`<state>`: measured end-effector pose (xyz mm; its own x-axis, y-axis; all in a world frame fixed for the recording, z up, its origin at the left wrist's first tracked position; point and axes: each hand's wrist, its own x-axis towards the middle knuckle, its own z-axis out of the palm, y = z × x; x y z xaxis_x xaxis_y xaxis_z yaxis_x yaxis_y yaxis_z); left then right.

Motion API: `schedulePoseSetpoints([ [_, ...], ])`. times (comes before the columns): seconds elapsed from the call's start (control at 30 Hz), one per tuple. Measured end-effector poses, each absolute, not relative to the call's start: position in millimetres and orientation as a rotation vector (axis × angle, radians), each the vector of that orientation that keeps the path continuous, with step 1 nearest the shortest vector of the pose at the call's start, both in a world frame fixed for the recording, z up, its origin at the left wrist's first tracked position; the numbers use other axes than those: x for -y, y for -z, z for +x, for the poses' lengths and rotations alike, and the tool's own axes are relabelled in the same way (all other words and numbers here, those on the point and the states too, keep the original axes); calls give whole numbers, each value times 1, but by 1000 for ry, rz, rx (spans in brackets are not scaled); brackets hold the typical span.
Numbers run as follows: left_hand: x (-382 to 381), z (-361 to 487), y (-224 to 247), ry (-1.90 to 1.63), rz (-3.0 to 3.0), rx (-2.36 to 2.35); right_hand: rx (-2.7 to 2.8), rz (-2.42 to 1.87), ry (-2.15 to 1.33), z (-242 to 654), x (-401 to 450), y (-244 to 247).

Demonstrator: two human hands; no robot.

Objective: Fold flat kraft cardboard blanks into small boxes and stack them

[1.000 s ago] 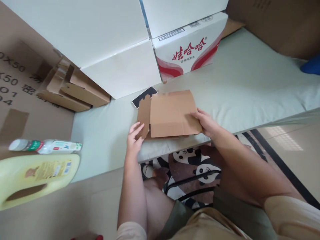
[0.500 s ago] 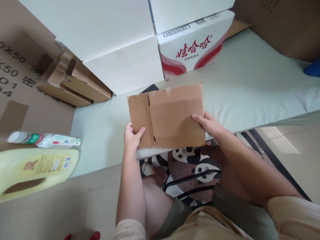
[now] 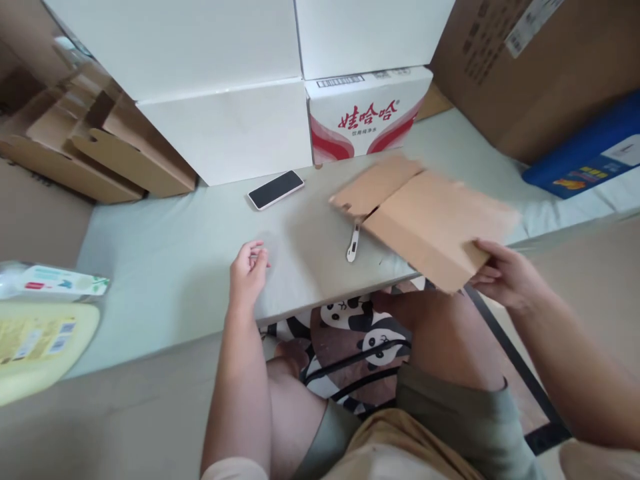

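Note:
My right hand (image 3: 507, 273) grips a flat piece of brown cardboard (image 3: 430, 220) by its near right corner, thumb on top. The cardboard is tilted over the table, has a crease and slit across it, and is slightly blurred. My left hand (image 3: 249, 270) is off the cardboard, over the table's near part, with fingers loosely curled and nothing visible in them. A phone (image 3: 276, 190) with a dark screen lies beyond my left hand. Beside the cardboard's left corner lies a small slim white tool (image 3: 353, 245) with a dark slot; its far end is partly covered.
White boxes (image 3: 260, 133) and a red-and-white carton (image 3: 367, 120) stand along the back of the green-covered table (image 3: 210, 227). Brown cartons (image 3: 135, 147) are at left, with a clear bottle (image 3: 65, 280) and a yellow jug (image 3: 45, 347). A blue package (image 3: 590, 157) is at right.
My left hand has let go of the cardboard. My right hand has carried it to the right and turned it, uncovering the phone and the white tool. The camera view has shifted right.

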<state>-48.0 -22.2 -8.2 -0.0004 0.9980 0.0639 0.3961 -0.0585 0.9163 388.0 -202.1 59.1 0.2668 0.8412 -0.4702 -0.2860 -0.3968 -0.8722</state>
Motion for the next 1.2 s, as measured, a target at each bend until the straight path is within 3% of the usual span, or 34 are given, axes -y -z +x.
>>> schedulePoseSetpoints([
  [0.17,24,-45,10,-1024,1575,-1493,484,-1539,-849,426,212,-68],
  [0.3,23,-41,12,-1005,1586,-1499,509,-1569,-639,451,171,-70],
  [0.47,20,-37,18,-907,1629,-1520,552,-1690,-573,524,40,-95],
  [0.57,20,-35,18,-862,1647,-1568,589,-1977,-771,544,-24,-97],
  [0.67,20,-35,14,-853,1662,-1585,901,-2411,-565,510,-27,-68],
  [0.87,22,-39,7,-939,1681,-1523,1418,-2462,-348,426,65,2],
  [1.0,31,-37,5,-968,1678,-1455,1679,-2452,-248,409,88,-2],
  [1.2,44,-44,-3,-1074,1639,-1386,1969,-2277,-479,325,78,-22],
])
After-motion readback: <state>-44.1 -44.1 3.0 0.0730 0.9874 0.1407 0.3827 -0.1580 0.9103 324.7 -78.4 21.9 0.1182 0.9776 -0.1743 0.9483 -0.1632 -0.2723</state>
